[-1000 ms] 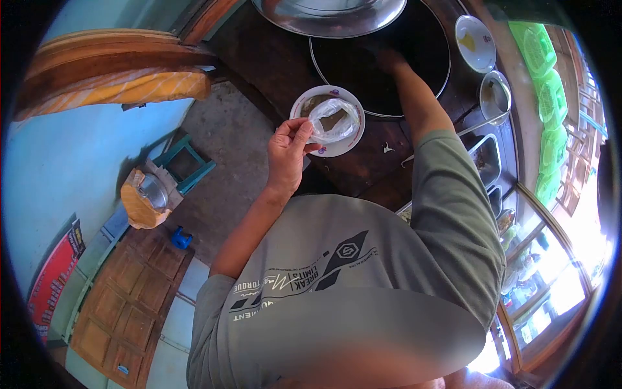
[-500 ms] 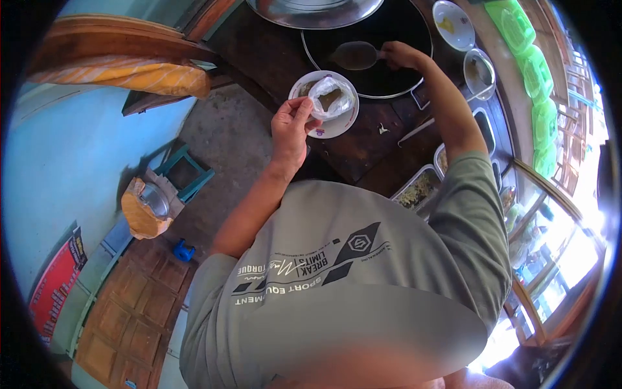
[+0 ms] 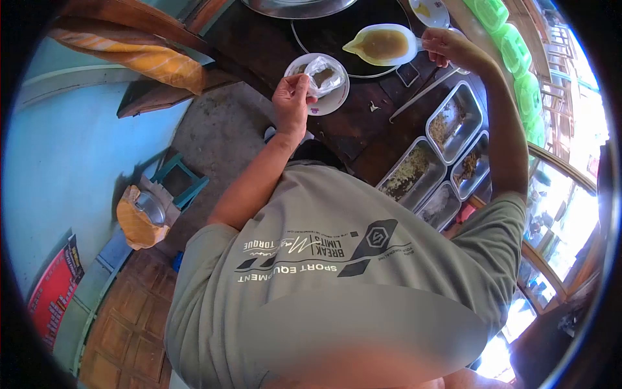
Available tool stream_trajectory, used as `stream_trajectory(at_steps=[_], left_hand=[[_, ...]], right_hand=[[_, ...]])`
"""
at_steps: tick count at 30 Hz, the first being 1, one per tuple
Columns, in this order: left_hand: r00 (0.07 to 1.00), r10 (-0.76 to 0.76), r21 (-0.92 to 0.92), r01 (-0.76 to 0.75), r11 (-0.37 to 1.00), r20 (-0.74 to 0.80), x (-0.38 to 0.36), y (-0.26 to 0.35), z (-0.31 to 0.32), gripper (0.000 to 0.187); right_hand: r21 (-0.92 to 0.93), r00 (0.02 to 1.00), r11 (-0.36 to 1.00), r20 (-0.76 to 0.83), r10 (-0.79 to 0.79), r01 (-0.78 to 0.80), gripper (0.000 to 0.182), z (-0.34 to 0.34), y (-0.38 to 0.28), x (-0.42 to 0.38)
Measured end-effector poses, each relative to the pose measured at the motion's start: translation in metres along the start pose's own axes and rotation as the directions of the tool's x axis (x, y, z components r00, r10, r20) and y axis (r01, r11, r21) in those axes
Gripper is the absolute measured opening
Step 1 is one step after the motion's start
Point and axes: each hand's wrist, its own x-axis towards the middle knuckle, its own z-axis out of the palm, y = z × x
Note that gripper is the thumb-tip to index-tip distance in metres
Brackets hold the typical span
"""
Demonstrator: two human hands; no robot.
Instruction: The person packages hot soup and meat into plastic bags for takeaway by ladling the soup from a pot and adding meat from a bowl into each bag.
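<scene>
My left hand [image 3: 290, 102] pinches the edge of a clear plastic bag [image 3: 329, 79], its mouth spread wide over a white bowl [image 3: 337, 105]. Something brownish shows inside the bag. In my right hand [image 3: 448, 47] is the handle of a pale, spouted scoop [image 3: 383, 45] filled with yellow-brown broth. The scoop is over the near right rim of a large dark pot [image 3: 317, 35], its spout pointing left toward the bag.
Metal trays [image 3: 455, 120] of chopped ingredients stand right of the pot, near a thin metal rod [image 3: 421, 96]. A white bowl [image 3: 429, 11] sits at the back right beside green plastic containers [image 3: 515, 48]. A round metal lid [image 3: 298, 5] is at the top.
My right hand has lifted the scoop out of the pot and moved right; broth now shows in it. The left hand still holds the bag at the bowl.
</scene>
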Motion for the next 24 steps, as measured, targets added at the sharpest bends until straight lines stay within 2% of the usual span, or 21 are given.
stream_trajectory(at_steps=[3, 15, 18, 24], left_hand=[[1.000, 0.004, 0.025, -0.004, 1.000, -0.002, -0.002, 0.000, 0.000, 0.019], [1.000, -0.001, 0.025, 0.001, 1.000, 0.008, -0.003, 0.001, 0.002, 0.023], [1.000, -0.009, 0.011, 0.008, 1.000, 0.007, -0.002, 0.000, 0.000, 0.023], [0.999, -0.027, -0.031, 0.026, 0.999, -0.019, -0.004, 0.007, 0.002, 0.021]], right_hand=[[-0.026, 1.000, 0.999, 0.017, -0.019, 0.019, 0.022, 0.000, -0.017, -0.013], [-0.174, 1.000, 0.985, -0.006, -0.023, 0.022, 0.026, 0.018, -0.072, -0.020], [-0.263, 1.000, 0.965, -0.017, -0.027, 0.021, 0.025, 0.019, -0.088, -0.021], [-0.296, 0.997, 0.954, -0.043, -0.057, 0.042, 0.024, 0.019, -0.099, -0.021]])
